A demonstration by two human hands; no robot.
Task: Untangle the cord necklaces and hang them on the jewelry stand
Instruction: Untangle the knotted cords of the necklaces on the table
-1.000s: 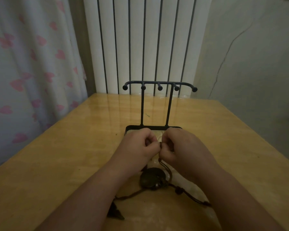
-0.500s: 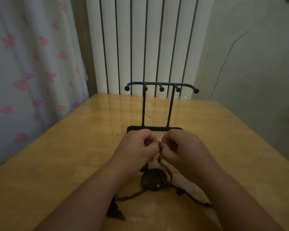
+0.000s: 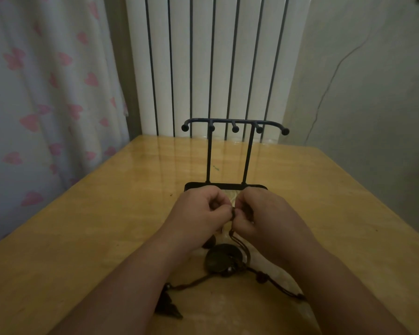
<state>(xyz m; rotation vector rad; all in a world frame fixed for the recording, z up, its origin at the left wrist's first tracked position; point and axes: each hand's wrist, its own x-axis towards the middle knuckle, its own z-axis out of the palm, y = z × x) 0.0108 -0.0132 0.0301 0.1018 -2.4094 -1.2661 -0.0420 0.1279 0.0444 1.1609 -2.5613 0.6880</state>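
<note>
A black metal jewelry stand (image 3: 232, 151) with several ball-tipped hooks stands at mid table, nothing hanging from it. Just in front of its base, my left hand (image 3: 198, 213) and my right hand (image 3: 264, 216) meet knuckle to knuckle and pinch the dark cord necklaces (image 3: 237, 240) between their fingertips. The cords drop from the fingers to a round dark pendant (image 3: 221, 261) lying on the table. Further strands with small beads trail left toward a dark leaf-shaped pendant (image 3: 168, 307) and right under my right forearm.
The wooden table (image 3: 107, 226) runs back to a white radiator (image 3: 215, 64). A curtain with pink hearts (image 3: 46, 93) hangs at the left, a bare wall at the right. A tiny speck (image 3: 171, 195) lies left of the stand's base.
My hands stay pinched together on the cord with only slight finger shifts. The view has drifted a little; the pendants lie where they were.
</note>
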